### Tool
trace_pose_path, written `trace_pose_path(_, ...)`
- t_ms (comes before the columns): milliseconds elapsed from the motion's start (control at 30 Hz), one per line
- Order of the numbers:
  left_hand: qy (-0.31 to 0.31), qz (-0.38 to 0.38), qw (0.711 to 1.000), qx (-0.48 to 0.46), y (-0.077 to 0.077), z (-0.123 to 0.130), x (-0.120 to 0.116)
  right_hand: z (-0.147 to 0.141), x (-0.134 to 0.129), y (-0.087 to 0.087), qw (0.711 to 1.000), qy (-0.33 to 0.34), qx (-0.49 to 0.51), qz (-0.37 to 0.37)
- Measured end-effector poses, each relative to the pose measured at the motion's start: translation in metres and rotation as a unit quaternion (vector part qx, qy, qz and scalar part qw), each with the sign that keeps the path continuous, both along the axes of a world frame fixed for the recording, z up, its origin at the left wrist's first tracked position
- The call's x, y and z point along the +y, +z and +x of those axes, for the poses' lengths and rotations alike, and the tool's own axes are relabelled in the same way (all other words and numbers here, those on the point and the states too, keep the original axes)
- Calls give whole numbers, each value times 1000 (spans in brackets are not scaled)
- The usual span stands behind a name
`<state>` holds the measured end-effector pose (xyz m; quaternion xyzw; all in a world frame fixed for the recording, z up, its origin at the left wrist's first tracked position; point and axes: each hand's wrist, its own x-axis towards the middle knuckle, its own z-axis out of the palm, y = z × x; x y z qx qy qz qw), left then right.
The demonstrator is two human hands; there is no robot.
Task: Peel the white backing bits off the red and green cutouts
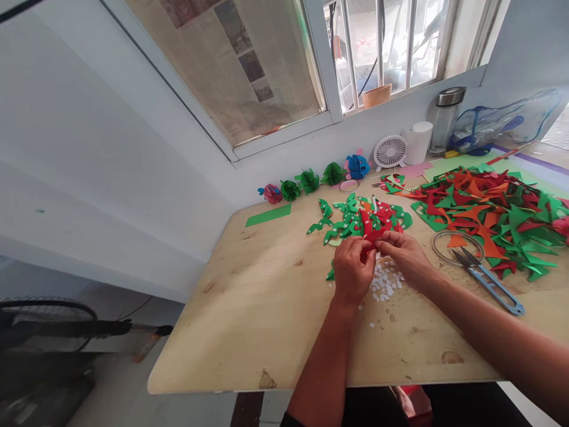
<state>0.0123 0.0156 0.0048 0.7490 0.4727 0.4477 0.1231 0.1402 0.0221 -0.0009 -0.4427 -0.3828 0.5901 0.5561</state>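
Over the wooden table [249,296], my left hand [354,268] is closed on a red paper piece [374,236]. The fingers of my right hand [406,256] pinch the same piece from the other side. Small white squares [386,281] lie scattered beneath and between my hands. Just beyond my fingers is a cluster of green paper shapes [349,220] and red ones, many with white squares on them.
A large heap of red, orange and green paper scraps [484,207] covers the right side. Scissors [493,284] and a tape ring [457,246] lie beside my right forearm. Paper figures [308,180], a small fan [390,152] and a glass bottle [444,121] stand along the wall.
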Motion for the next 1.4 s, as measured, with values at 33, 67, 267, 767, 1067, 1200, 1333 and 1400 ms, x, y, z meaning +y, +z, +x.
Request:
trace_pose_path(33, -7, -11, 1000, -12, 0, 0, 0, 0, -1, 2, 1000, -2, -6, -7)
trace_pose_path(67, -13, -25, 999, -28, 0, 0, 0, 0, -1, 4, 1000, -4, -10, -12)
trace_pose_path(267, -9, -133, 975, -176, -4, 0, 1, -1, -2, 8, 999, -11, -31, -16)
trace_pose_path(767, -26, -315, 873, -372, -13, -1, 13, -1, -1, 2, 990, 4, -126, 61)
trace_pose_path(1067, -22, -334, 800, -499, -2, 1, 8, 24, 5, 28, 985, -97, -133, 52)
trace_pose_path(1200, -27, -330, 798, -503, -2, -1, 8, 55, -14, 46, 969, -146, -193, 56)
trace_pose_path(1333, -14, -338, 797, -500, -3, -2, 9, 96, -53, 33, 878, -154, -449, 60)
trace_pose_path(1400, -15, -338, 800, -495, -3, -2, 10, 114, -75, 20, 803, -160, -571, 49)
